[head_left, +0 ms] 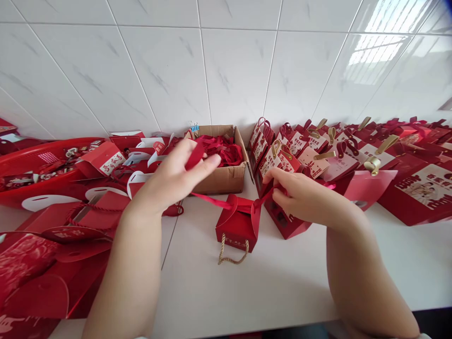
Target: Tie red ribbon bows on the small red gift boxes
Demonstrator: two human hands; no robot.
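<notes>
A small red gift box with a gold rope handle stands on the white table in front of me, its top flaps folded together. A red ribbon runs across the top of the box. To the left of it, my left hand is raised with ribbon between its thumb and fingers. On the other side, my right hand pinches the ribbon's other end, fingers curled in. Between my hands and behind the box is a cardboard box holding a tangle of red ribbons.
Rows of red gift boxes with printed fronts and loop handles fill the right side. On the left lie several open red boxes and a red plastic basket of wrapped sweets. A tiled wall closes off the back.
</notes>
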